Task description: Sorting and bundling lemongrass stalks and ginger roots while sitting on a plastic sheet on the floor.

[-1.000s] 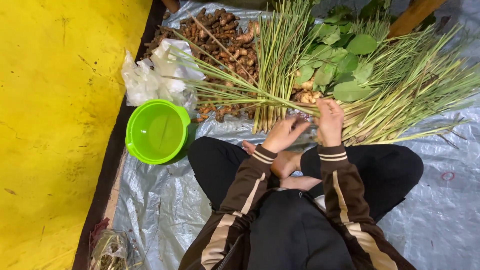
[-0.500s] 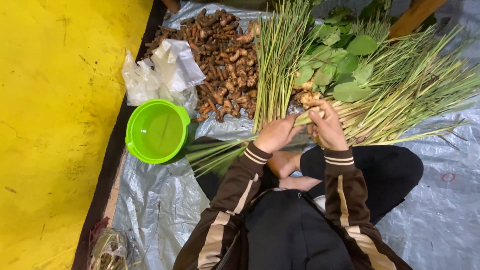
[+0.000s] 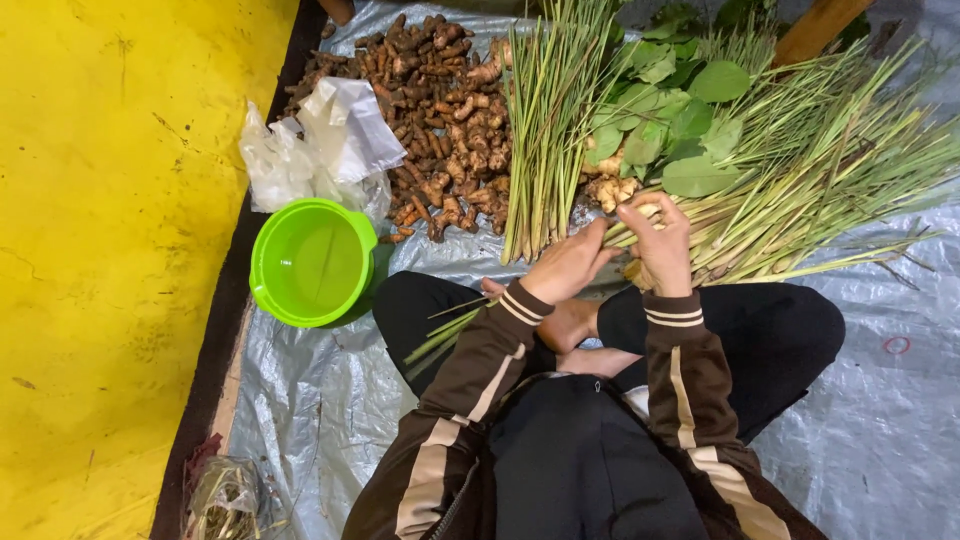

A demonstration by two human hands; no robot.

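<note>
Our left hand (image 3: 565,265) and right hand (image 3: 660,240), fingers curled shut, grip a lemongrass bundle (image 3: 520,290) lying across our lap, while the big lemongrass pile (image 3: 800,190) beyond sits loose, so most is unbundled.

Left hand (image 3: 566,266) and right hand (image 3: 660,243) meet, fingers curled (grip closed).

One green bowl (image 3: 312,262); two hands (image 3: 610,255); two lemongrass piles (image 3: 800,180).
</note>
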